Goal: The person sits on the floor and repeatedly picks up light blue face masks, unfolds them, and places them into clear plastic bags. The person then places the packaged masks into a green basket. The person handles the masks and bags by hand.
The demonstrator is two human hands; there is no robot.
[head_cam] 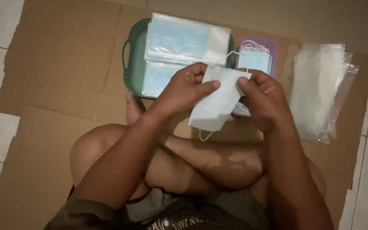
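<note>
Head view, looking down at your crossed legs on the cardboard that covers the floor.

Step in hand, as judged: you are handling one mask, pale blue and folded, held in the air at the centre of the view, above your shins. Your left hand pinches its upper left edge between thumb and forefinger; your right hand pinches the upper right corner the same way. Both grips are narrow and closed on the mask. One ear loop hangs from the bottom edge at 6 o'clock; another white loop rises at 12 o'clock.

Next move, as judged: the mask is thin and limp, so keep both pinches on the edges and mind the loose loops, which could snag on your fingers or on the tub rims.

Containers:
- Green basket, at 11 o'clock from the mask: holds clear packets of blue masks, stacked above its rim.
- Purple tub, at 1 o'clock, partly behind your right hand: holds loose blue masks with white loops uppermost.
- Clear bags, at 3 o'clock: a flat pile lying on the cardboard, in no container; they look empty.
</note>
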